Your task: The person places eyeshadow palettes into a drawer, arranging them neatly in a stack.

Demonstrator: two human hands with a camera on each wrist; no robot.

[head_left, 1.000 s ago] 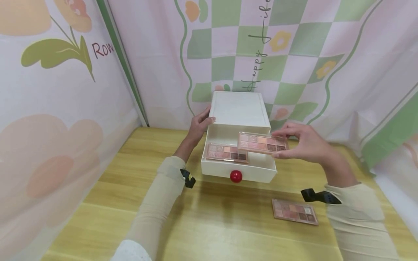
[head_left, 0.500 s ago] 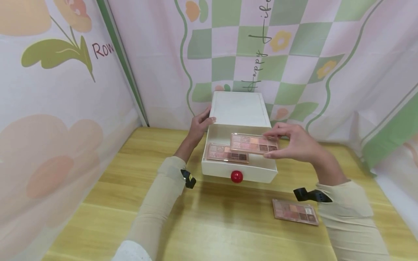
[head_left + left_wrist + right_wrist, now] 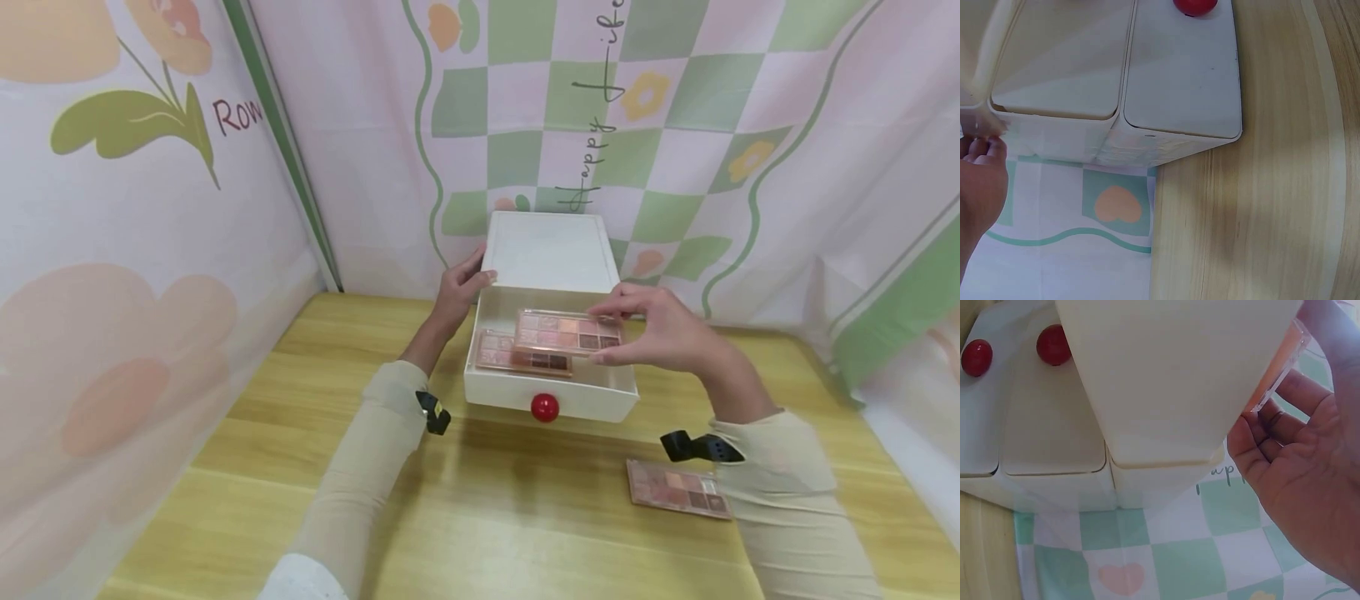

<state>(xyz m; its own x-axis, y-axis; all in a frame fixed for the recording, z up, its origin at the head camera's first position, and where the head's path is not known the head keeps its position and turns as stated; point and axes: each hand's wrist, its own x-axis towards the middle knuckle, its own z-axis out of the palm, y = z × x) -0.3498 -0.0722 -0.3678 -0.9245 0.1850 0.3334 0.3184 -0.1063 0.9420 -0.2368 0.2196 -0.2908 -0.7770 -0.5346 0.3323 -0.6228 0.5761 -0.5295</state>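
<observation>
A white drawer cabinet (image 3: 551,248) stands at the back of the table, its top drawer (image 3: 588,402) pulled out by a red knob (image 3: 544,407). My left hand (image 3: 454,296) holds the cabinet's left side near the front, thumb at the top edge. Between thumb and fingers, my right hand (image 3: 663,329) pinches the right end of an eyeshadow palette (image 3: 562,331) above the open drawer. Beneath it, another eyeshadow palette (image 3: 497,350) lies in the drawer's left part, partly covered. A third palette (image 3: 671,489) lies on the table, its right end near the right sleeve.
Two lower drawers (image 3: 1179,75) with red knobs are closed in the left wrist view. Behind the cabinet hangs a checked curtain (image 3: 517,100). The wooden table (image 3: 525,517) extends in front of the cabinet.
My right hand has moved left with its palette, which now overlaps more of the palette in the drawer. My left hand stays on the cabinet.
</observation>
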